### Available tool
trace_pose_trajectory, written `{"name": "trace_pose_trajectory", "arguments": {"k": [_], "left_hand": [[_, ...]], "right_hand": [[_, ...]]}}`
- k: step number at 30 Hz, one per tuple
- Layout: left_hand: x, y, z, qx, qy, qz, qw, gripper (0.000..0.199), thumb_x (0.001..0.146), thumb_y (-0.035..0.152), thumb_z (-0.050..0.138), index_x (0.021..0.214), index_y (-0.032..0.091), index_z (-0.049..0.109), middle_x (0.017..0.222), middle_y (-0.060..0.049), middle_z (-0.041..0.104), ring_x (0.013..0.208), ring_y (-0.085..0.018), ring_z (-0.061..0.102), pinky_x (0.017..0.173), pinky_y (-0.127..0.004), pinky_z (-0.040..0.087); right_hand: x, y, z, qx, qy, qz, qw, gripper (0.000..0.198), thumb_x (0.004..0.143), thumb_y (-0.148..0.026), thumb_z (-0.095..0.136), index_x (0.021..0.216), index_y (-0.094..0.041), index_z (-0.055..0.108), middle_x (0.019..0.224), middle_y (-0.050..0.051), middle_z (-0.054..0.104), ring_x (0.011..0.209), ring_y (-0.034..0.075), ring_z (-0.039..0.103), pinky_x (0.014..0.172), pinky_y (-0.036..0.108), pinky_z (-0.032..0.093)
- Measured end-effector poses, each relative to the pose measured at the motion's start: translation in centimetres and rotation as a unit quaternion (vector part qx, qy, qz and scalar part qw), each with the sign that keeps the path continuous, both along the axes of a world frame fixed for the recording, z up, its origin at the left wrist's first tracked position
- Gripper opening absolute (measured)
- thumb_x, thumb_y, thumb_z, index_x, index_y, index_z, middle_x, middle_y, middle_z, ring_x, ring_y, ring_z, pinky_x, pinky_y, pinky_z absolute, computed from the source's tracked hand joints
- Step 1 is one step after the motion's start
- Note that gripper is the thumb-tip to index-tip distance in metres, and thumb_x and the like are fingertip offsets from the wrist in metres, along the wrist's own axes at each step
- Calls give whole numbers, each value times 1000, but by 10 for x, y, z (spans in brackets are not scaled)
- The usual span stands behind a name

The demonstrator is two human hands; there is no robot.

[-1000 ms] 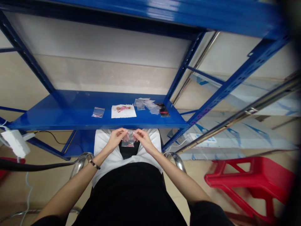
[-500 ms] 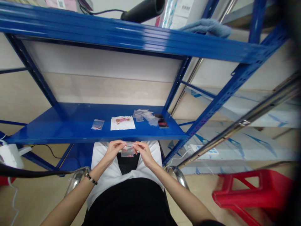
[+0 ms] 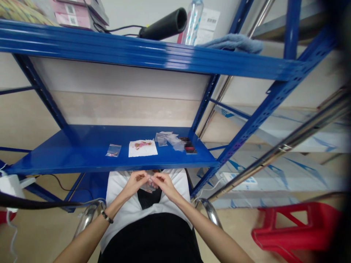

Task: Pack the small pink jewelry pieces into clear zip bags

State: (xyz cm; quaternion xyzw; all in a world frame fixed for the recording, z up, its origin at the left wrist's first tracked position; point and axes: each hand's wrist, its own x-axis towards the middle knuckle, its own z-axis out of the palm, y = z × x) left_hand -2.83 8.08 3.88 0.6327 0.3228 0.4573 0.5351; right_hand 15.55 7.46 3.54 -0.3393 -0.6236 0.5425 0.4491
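Note:
Both hands meet over my lap, just below the front edge of the blue shelf (image 3: 82, 160). Between them is a small clear plastic bag (image 3: 148, 187) with small reddish pieces inside. My left hand (image 3: 137, 181) pinches the bag at its upper left, and my right hand (image 3: 163, 182) pinches it at the upper right. On the shelf above them lies a white sheet (image 3: 142, 151) carrying a heap of small pink and brown pieces (image 3: 143, 144). Left of the sheet, another clear bag (image 3: 113, 150) holds a few pinkish bits.
Several flat clear bags (image 3: 170, 139) lie right of the sheet, beside a dark item (image 3: 189, 145). The upper shelf beam (image 3: 137, 53) crosses overhead, bearing a black tube (image 3: 164, 25), a bottle (image 3: 192, 22) and a blue cloth (image 3: 233, 42). A red stool (image 3: 287, 233) stands at right.
The hands have drawn closer together on the bag, which now looks more crumpled and tilted. The camera view has tipped upward slightly, so the shelves appear lower.

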Motion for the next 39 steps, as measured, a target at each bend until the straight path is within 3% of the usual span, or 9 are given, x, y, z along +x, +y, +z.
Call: {"name": "trace_pose_trajectory", "arguments": {"k": [9,19,29,39], "left_hand": [[0,-19,5,-39,-31,-40,998,35,86,45,64,75,12,61,64,-4,65,57,-13,59,60,-24,46],[4,-1,1,-50,-16,-30,998,37,86,46,63,73,12,62,65,-6,67,59,-14,60,62,-24,45],[-12,-4,6,-14,22,0,1000,34,85,44,66,72,13,61,63,-3,66,58,-13,58,61,-22,43],[-11,9,5,-6,41,33,999,36,85,46,65,74,12,63,68,-5,66,63,-15,60,63,-24,45]], "right_hand": [[-6,-15,-1,-17,5,3,1000,34,84,-44,66,70,-13,65,61,1,59,54,11,49,53,22,38],[-2,4,-8,-37,17,0,999,33,83,-43,68,67,-14,63,58,0,56,51,10,46,49,21,34],[-6,-7,1,-26,0,6,1000,32,83,-41,68,69,-13,64,58,0,56,50,9,46,49,21,35],[2,8,-3,-21,4,-17,1000,31,81,-42,69,69,-13,64,57,-1,55,49,10,47,48,21,36]]}}
